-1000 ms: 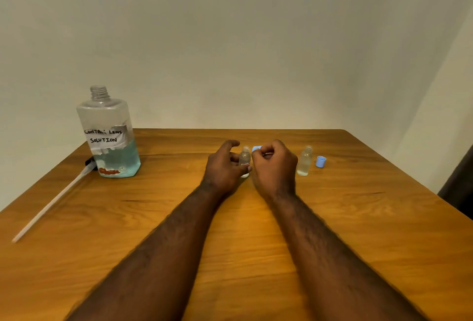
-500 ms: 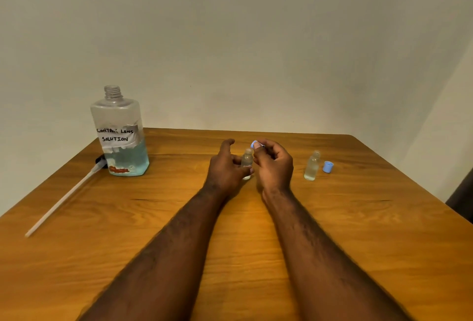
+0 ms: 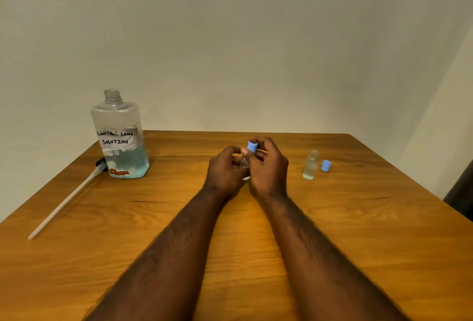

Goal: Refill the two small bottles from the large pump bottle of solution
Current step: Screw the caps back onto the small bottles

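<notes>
At the table's middle my left hand (image 3: 225, 169) grips a small clear bottle (image 3: 245, 164), mostly hidden between my hands. My right hand (image 3: 268, 167) pinches a blue cap (image 3: 252, 147) just above that bottle's mouth. A second small bottle (image 3: 310, 165) stands uncapped to the right, holding clear liquid, with its blue cap (image 3: 326, 165) lying beside it. The large bottle (image 3: 119, 139), labelled "contact lens solution", stands open at the back left, about a third full of pale blue liquid.
The pump head with its long white tube (image 3: 64, 203) lies on the wooden table (image 3: 358, 231), left of the large bottle. A wall stands close behind the table's far edge. A dark object shows at the right border.
My right hand has lifted the blue cap higher over the small bottle, so the cap now shows plainly. The view has shifted, moving everything rightwards in the frame.
</notes>
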